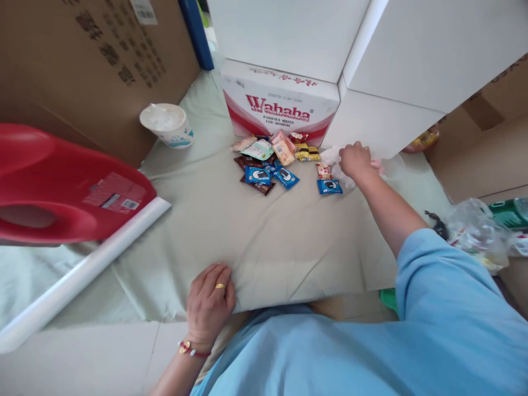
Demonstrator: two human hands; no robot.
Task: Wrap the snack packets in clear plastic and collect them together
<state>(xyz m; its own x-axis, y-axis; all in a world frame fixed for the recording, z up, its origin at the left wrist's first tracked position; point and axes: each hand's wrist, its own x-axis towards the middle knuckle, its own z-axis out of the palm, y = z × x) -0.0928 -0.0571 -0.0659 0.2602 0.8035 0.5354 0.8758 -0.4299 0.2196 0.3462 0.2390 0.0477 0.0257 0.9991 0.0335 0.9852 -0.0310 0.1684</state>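
Observation:
My right hand point(355, 160) is closed beside the white box at the back of the table. Crumpled clear plastic point(344, 177) lies against it, and a bit of pink shows on its far side; the fingertips are hidden, so what they grip cannot be made out. Just left of it lie a blue-wrapped snack point(329, 187) and a red-and-cream packet point(324, 171). Further left is a pile of wrapped snacks, with blue packets point(258, 175), a pale green packet point(259, 149) and yellow packets point(307, 152). My left hand point(211, 300) rests at the table's front edge, fingers loosely curled, nothing in it.
A Wahaha carton point(284, 104) stands behind the snacks. Left are a paper cup point(168, 126) with plastic inside, a red jug point(70, 184) and a white roll point(91, 269). Cardboard boxes flank both sides. A plastic bag point(474, 231) and a green bottle point(509, 213) lie right.

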